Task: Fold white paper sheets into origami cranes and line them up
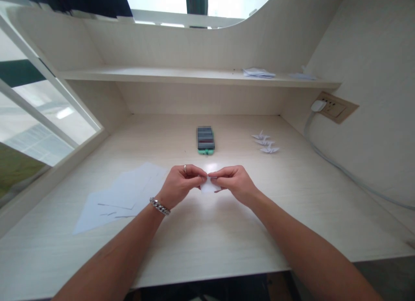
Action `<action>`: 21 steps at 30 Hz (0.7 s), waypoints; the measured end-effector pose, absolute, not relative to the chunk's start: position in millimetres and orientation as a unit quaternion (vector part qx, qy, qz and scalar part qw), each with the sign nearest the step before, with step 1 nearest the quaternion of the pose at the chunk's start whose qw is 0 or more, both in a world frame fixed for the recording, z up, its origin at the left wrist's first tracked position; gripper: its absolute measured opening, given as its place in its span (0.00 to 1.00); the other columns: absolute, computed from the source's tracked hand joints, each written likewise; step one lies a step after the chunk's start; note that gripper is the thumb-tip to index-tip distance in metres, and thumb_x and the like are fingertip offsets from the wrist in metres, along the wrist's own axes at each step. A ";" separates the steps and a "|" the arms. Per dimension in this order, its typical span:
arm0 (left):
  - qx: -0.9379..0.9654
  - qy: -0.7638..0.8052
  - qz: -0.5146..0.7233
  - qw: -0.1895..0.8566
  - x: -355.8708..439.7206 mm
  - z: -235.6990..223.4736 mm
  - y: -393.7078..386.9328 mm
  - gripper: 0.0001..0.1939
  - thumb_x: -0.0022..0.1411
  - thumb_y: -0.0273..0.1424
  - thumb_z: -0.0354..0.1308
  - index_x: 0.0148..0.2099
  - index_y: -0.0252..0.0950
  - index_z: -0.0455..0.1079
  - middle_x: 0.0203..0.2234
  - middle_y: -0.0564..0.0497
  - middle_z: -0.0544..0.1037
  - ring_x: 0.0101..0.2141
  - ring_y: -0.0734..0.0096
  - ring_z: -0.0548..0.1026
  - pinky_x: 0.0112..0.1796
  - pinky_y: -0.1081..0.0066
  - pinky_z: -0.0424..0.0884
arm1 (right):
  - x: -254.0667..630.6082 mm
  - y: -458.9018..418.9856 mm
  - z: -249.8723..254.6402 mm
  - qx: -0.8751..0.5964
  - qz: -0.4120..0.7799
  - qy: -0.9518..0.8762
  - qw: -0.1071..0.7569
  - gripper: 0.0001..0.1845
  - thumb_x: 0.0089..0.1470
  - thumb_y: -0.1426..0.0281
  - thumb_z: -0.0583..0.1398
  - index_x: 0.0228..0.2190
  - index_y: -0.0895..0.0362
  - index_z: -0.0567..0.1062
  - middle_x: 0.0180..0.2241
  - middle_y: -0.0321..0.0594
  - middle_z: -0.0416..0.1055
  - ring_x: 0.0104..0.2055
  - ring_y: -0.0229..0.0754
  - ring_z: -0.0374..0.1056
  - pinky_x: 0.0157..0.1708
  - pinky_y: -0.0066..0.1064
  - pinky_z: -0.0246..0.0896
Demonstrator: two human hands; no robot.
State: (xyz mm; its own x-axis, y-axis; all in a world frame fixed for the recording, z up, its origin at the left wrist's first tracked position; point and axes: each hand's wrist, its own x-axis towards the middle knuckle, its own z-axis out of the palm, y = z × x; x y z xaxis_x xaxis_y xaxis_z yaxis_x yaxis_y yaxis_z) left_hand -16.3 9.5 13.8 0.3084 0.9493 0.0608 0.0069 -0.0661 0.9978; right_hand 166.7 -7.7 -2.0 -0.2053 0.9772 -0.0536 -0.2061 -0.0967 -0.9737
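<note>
A small piece of white paper (209,187) is held between my two hands above the middle of the desk. My left hand (183,182), with a ring and a chain bracelet (160,206), pinches its left side between thumb and fingers. On the other side, my right hand (235,183) pinches it the same way, fingertips close to those of the left. The fingers cover the paper's upper edge, so its folds are hard to make out. Beyond the hands lies a phone (205,139) in a green case, its screen blurred.
Several folded paper cranes (264,142) stand at the right. White paper sheets (119,195) with dark marks lie at the left. Folded paper (258,72) rests on the shelf (181,75). A cable (343,169) runs from a plug (318,105) along the right wall.
</note>
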 end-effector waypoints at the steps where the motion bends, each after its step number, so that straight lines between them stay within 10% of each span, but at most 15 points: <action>1: 0.597 0.400 0.428 0.547 -16.6 14.2 9.3 0.03 0.46 0.26 0.66 0.28 0.33 0.78 0.19 0.53 0.77 0.22 0.77 0.72 0.24 0.77 0.70 | 167.4 -7.9 -1.7 -0.407 0.615 -0.474 0.481 0.12 0.36 0.69 0.70 0.28 0.58 0.83 0.24 0.39 0.77 0.26 0.39 0.71 0.28 0.34 0.71; 9: 0.647 0.386 0.411 0.513 -20.6 13.6 9.7 0.02 0.47 0.26 0.66 0.28 0.33 0.78 0.22 0.51 0.79 0.24 0.75 0.73 0.26 0.77 0.70 | 174.1 -6.6 2.4 -0.366 0.692 -0.457 0.422 0.18 0.46 0.58 0.66 0.31 0.61 0.82 0.28 0.45 0.77 0.30 0.40 0.72 0.32 0.34 0.68; 21: 0.645 0.396 0.376 0.535 -19.5 15.4 11.1 0.05 0.48 0.28 0.65 0.31 0.33 0.78 0.22 0.50 0.79 0.24 0.73 0.75 0.28 0.74 0.73 | 170.0 -6.5 3.0 -0.444 0.625 -0.484 0.422 0.16 0.34 0.64 0.71 0.27 0.61 0.82 0.24 0.41 0.76 0.27 0.38 0.69 0.30 0.32 0.65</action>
